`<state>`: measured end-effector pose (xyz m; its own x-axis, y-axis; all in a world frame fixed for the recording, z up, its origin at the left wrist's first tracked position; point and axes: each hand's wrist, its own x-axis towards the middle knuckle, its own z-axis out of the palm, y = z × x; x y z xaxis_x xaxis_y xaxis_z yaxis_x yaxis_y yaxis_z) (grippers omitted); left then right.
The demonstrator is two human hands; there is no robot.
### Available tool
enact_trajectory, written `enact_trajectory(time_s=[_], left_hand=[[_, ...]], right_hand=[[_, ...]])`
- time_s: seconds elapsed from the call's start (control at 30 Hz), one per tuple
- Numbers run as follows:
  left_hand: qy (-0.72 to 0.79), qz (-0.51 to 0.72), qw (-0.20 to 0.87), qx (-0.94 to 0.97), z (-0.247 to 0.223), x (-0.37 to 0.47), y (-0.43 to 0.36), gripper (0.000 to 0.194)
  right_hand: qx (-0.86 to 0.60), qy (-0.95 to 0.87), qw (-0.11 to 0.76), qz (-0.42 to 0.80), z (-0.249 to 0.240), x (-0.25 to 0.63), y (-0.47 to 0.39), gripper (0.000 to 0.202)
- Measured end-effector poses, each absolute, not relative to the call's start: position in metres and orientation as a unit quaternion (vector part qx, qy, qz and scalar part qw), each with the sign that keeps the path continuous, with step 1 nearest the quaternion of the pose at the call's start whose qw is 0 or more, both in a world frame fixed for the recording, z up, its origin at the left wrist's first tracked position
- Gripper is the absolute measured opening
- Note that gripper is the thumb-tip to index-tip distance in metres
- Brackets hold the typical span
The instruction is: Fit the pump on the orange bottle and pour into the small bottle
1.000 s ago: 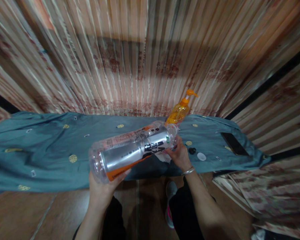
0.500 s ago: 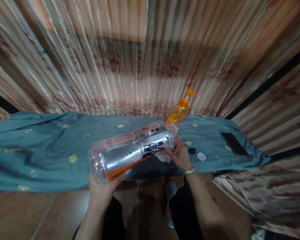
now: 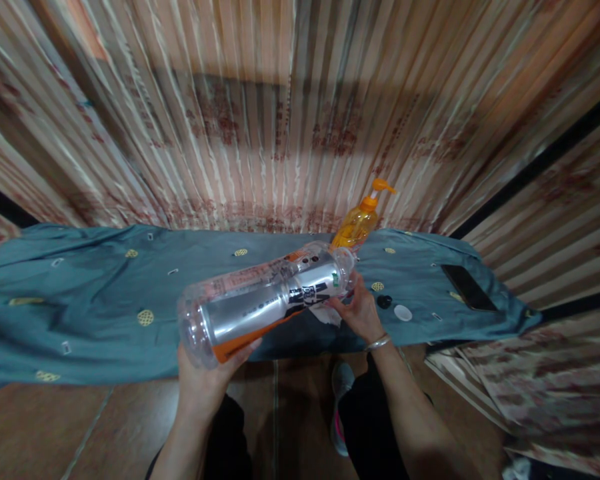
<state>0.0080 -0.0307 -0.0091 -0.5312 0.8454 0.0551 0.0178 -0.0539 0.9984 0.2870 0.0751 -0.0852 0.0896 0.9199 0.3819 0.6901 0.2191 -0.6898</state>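
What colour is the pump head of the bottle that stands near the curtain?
The pump head is orange; it shows best in the head view.

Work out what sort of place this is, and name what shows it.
Probably a curtained-off corner of a home, though it can't be certain: patterned curtains hang behind and beside, a teal cloth covers a long surface, and the floor is tiled.

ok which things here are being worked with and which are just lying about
In hand:
large clear bottle, left hand at its base, right hand near its neck

Apparently just lying about:
orange pump bottle
dark phone
small black object
white disc
crumpled white tissue, role unclear
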Motion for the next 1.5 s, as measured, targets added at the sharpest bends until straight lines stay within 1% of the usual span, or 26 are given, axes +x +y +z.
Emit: enact_trajectory(time_s=[0.1,0.53,0.73,0.9,1.0,1.17,1.5], left_hand=[[0.605,0.634,0.328,0.353,-0.0078,0.0089,-0.0310,0.057],[0.612,0.622,0.328,0.362,-0.0065,0.0079,-0.0314,0.072],[0.600,0.638,0.326,0.355,-0.0105,0.0082,-0.0302,0.073],[0.604,0.627,0.329,0.365,-0.0146,0.0066,-0.0297,0.073],[0.607,0.630,0.322,0.362,-0.0148,0.0067,-0.0299,0.076],[0.608,0.630,0.330,0.352,-0.0113,0.0096,-0.0303,0.073],[0.608,0.635,0.319,0.354,-0.0150,0.0080,-0.0300,0.067]], right_hand=[[-0.609,-0.658,0.421,0.139,-0.0847,0.2864,0.0751,0.057],[-0.610,-0.662,0.413,0.136,-0.0836,0.2862,0.0749,0.061],[-0.610,-0.660,0.416,0.138,-0.0831,0.2858,0.0743,0.062],[-0.604,-0.659,0.427,0.138,-0.0823,0.2848,0.0737,0.056],[-0.608,-0.656,0.423,0.143,-0.0825,0.2847,0.0737,0.057],[-0.614,-0.657,0.417,0.132,-0.0853,0.2855,0.0744,0.060],[-0.600,-0.667,0.430,0.107,-0.0916,0.2865,0.0765,0.055]])
